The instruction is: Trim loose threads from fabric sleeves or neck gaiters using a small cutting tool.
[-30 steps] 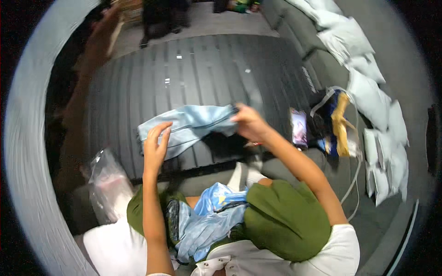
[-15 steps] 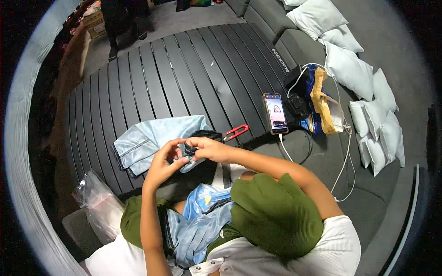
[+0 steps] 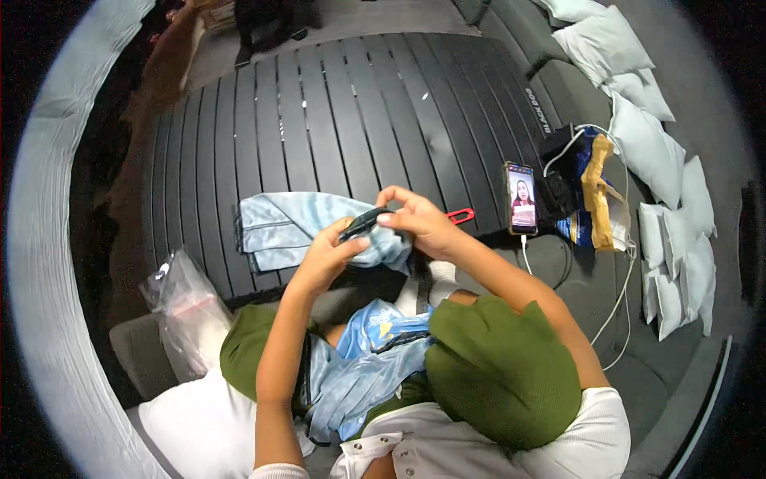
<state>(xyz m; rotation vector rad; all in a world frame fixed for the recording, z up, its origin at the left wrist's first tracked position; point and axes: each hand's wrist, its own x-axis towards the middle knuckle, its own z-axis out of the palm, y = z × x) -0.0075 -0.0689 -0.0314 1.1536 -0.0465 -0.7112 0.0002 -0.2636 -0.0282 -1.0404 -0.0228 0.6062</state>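
The right hand (image 3: 425,227), holding blue cloth (image 3: 307,214), partly hides red snips (image 3: 469,213).

the light over the table (image 3: 359,120) is moderate and even, seeming to come from above, with a soft sheen on its slats and a few white glints. the cloth (image 3: 291,222) on it shows clear folds; under the table's near edge the shadow is deep. right of the table, the pillows (image 3: 648,148) are the palest patches, and at its right edge the phone (image 3: 523,195) glows. left of it, brown gloom swallows detail, and beyond that the curtain (image 3: 49,239) bows with the lens. past its far end, dark legs (image 3: 259,32) lose detail. the table's far edge curves, and all around, the corners fall to black.
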